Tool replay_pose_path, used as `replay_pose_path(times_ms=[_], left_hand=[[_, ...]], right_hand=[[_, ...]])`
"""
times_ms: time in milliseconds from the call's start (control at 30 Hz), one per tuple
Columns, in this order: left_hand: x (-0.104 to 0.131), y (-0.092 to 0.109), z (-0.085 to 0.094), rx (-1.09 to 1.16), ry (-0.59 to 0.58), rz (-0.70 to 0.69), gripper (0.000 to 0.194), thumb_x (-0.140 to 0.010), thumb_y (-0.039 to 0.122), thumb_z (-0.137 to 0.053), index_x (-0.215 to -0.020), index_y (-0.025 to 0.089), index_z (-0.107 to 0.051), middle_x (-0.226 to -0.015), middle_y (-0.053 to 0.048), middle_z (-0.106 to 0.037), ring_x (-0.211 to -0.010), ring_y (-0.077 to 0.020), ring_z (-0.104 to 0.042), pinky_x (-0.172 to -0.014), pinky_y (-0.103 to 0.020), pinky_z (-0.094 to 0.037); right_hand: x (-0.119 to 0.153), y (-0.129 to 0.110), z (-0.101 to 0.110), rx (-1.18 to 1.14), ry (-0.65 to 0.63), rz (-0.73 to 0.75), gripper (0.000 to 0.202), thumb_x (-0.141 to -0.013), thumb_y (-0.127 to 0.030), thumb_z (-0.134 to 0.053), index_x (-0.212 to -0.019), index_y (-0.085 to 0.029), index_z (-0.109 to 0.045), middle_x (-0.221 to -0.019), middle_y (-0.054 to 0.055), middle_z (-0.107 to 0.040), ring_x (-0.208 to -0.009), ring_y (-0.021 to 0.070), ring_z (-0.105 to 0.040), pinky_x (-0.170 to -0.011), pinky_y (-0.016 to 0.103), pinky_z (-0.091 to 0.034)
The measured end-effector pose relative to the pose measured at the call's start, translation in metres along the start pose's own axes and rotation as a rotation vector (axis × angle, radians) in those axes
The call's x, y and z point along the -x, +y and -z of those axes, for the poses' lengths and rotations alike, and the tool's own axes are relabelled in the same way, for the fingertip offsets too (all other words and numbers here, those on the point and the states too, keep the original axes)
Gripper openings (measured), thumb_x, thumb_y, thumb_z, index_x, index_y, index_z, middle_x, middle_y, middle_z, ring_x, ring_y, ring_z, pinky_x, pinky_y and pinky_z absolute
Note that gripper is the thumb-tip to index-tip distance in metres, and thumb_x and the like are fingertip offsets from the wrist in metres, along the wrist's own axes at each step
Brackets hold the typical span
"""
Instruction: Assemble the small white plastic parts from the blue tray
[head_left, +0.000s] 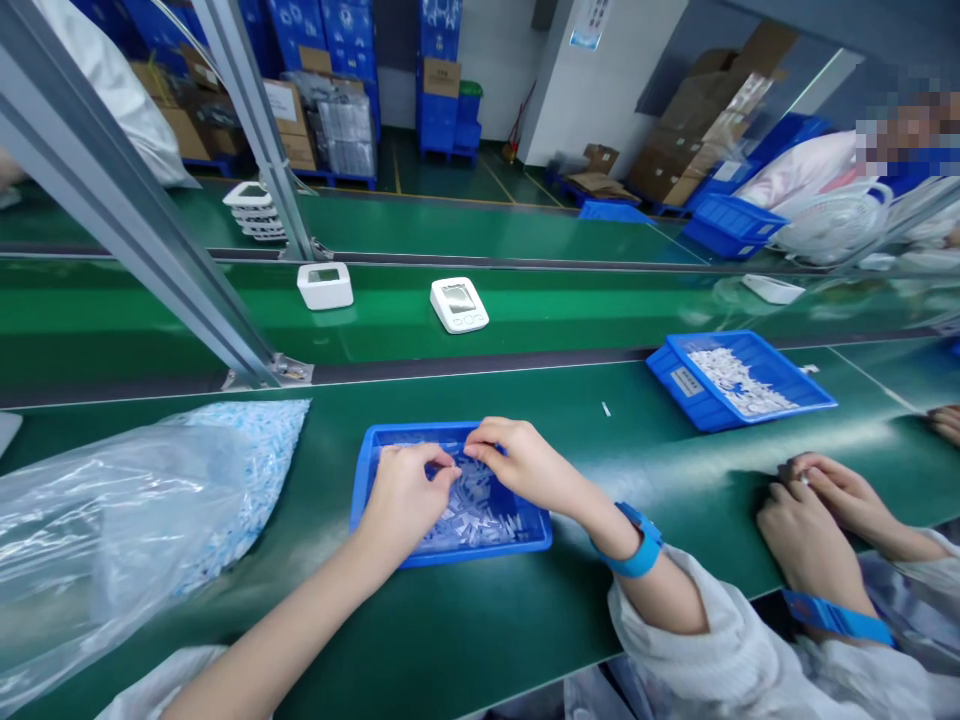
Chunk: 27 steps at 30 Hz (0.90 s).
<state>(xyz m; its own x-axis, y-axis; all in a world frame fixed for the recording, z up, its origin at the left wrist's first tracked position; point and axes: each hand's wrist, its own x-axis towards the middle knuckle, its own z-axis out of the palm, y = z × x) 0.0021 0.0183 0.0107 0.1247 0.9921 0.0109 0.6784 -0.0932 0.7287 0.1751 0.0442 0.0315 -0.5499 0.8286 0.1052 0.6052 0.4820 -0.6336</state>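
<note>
Over blue tray (452,554), hands (455,462) angled inward.

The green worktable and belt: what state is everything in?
Left hand: fingertips close together, grip unclear.
Right hand: same.
Near blue plastic tray: open, holding small translucent pieces.
Farther blue plastic tray: open, holding white pieces.
Clear plastic bag: lying down, partly filled.
Central white plastic device: screen up, reading unclear.
</note>
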Motion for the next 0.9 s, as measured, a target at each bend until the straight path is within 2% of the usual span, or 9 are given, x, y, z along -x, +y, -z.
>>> replay_pose_path(times_ms=[133, 233, 367, 467, 567, 700, 900], left_hand=[[0.000, 0.003, 0.003, 0.197, 0.089, 0.010, 0.009, -0.073, 0.018, -0.064, -0.067, 0.018, -0.070, -0.071, -0.003, -0.075, -0.068, -0.0197, -0.070, -0.069, -0.030, -0.053], [-0.001, 0.005, 0.004, 0.393, 0.099, 0.039, 0.004, -0.069, 0.018, -0.066, -0.067, 0.016, -0.069, -0.069, -0.004, -0.074, -0.067, -0.0192, -0.070, -0.065, -0.028, -0.055], [0.002, 0.010, 0.004, 0.381, 0.078, -0.001, 0.006, -0.070, 0.016, -0.063, -0.065, 0.016, -0.067, -0.066, -0.002, -0.072, -0.064, -0.0168, -0.068, -0.064, -0.026, -0.053], [0.007, 0.014, 0.000, 0.330, 0.085, -0.046, 0.007, -0.070, 0.013, -0.062, -0.066, 0.017, -0.065, -0.065, 0.000, -0.069, -0.064, -0.0149, -0.065, -0.065, -0.025, -0.050], [0.009, 0.012, -0.004, 0.376, 0.056, -0.071, 0.003, -0.073, 0.016, -0.064, -0.071, 0.017, -0.066, -0.068, 0.000, -0.069, -0.066, -0.0146, -0.063, -0.066, -0.025, -0.049], [0.009, 0.008, -0.006, 0.421, 0.028, -0.126, 0.011, -0.082, 0.020, -0.061, -0.073, 0.017, -0.067, -0.073, -0.002, -0.069, -0.072, -0.0160, -0.062, -0.070, -0.027, -0.047], [0.012, 0.012, 0.001, 0.433, -0.070, -0.241, 0.034, -0.096, 0.032, -0.042, -0.069, 0.018, -0.057, -0.071, -0.002, -0.061, -0.074, -0.0167, -0.057, -0.073, -0.029, -0.043]], right_hand=[[0.007, -0.013, -0.006, -0.151, 0.157, -0.002, 0.014, -0.090, -0.016, -0.057, -0.088, -0.018, -0.070, -0.086, 0.004, -0.069, -0.081, 0.0165, -0.063, -0.075, 0.028, -0.047], [0.013, -0.018, -0.017, -0.239, 0.264, -0.022, 0.012, -0.090, -0.019, -0.058, -0.087, -0.020, -0.069, -0.085, 0.004, -0.069, -0.082, 0.0170, -0.063, -0.075, 0.030, -0.047], [0.016, -0.016, -0.029, -0.449, 0.385, -0.087, 0.008, -0.088, -0.024, -0.061, -0.083, -0.021, -0.067, -0.084, 0.003, -0.068, -0.081, 0.0173, -0.063, -0.074, 0.030, -0.048], [0.015, -0.012, -0.033, -0.674, 0.389, -0.139, 0.012, -0.085, -0.030, -0.064, -0.079, -0.020, -0.066, -0.077, 0.002, -0.067, -0.074, 0.0165, -0.062, -0.068, 0.029, -0.049], [0.015, -0.011, -0.031, -0.817, 0.397, -0.189, 0.018, -0.081, -0.038, -0.067, -0.079, -0.020, -0.065, -0.074, 0.002, -0.065, -0.068, 0.0158, -0.060, -0.063, 0.028, -0.049], [0.016, -0.013, -0.029, -0.839, 0.436, -0.191, 0.026, -0.080, -0.044, -0.068, -0.074, -0.019, -0.062, -0.070, 0.000, -0.060, -0.064, 0.0137, -0.055, -0.061, 0.027, -0.046], [0.019, -0.021, -0.037, -0.937, 0.468, -0.100, 0.036, -0.086, -0.047, -0.060, -0.066, -0.020, -0.047, -0.063, -0.003, -0.048, -0.059, 0.0118, -0.046, -0.059, 0.026, -0.043]])
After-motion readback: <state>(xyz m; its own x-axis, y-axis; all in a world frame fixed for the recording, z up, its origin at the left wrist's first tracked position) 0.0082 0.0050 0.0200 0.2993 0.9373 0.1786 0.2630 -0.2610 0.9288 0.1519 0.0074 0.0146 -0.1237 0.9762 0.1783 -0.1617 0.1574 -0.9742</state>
